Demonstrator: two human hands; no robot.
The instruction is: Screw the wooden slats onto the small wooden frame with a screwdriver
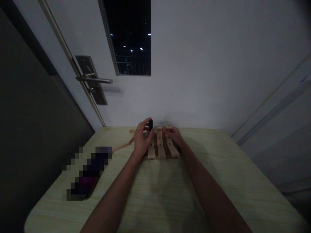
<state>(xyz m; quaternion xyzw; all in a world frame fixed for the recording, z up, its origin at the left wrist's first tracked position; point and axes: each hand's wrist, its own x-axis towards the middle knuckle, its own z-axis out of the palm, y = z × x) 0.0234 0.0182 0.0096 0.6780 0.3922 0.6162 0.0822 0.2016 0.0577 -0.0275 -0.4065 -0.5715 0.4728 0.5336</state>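
Near the far edge of the table, my left hand (143,137) pinches a small black rectangular piece (150,124) upright between thumb and fingers. Below and beside it lie three pale wooden strips with small holes, a left one (151,151), a middle one (160,144) and a right one (172,147). They rest side by side on a flat, brownish, partly see-through base (156,157). My right hand (175,134) is closed around the far end of the right strip, where a short wooden crosspiece (168,127) shows. Its fingertips are partly hidden.
To the left lies a blurred-out dark flat object (93,171), with a thin wooden stick (122,146) reaching from it toward my left hand. A white door (194,64) with a metal handle (97,80) stands right behind the table (218,194).
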